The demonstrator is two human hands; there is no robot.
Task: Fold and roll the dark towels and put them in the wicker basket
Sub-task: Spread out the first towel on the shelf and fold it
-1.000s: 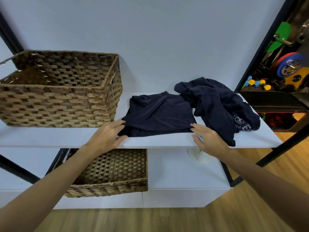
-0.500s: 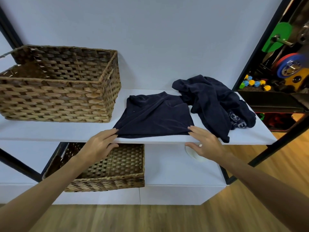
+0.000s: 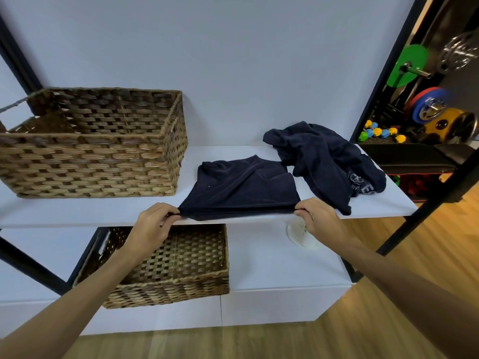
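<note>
I have the near edge of the flat towel (image 3: 243, 185) pinched at both corners: my left hand (image 3: 153, 226) grips the left corner between thumb and curled fingers, and my right hand (image 3: 320, 218) does the same at the right corner. The edge is pulled taut between them, right at the front lip of the white shelf (image 3: 77, 213). The rest of this towel lies on the shelf, already doubled over as far as I can judge from its layered edge, with some creases toward the back.

I reckon the job is barely begun. This towel is partly folded but not rolled. The second towel (image 3: 326, 161) sits in a crumpled heap just to the right, touching or overlapping the first one's far right corner, and is not yet handled. The wicker basket (image 3: 90, 161) stands on the same shelf to the left, well apart from the towels, and I see no towel inside it. Another wicker basket (image 3: 176, 268) rests on the lower shelf beneath my left hand.

Half a second ago my hands lay flat with straight fingers against the towel's front corners; now both have closed into pinches, and the front edge is drawn straight and slightly lifted off the shelf.
</note>
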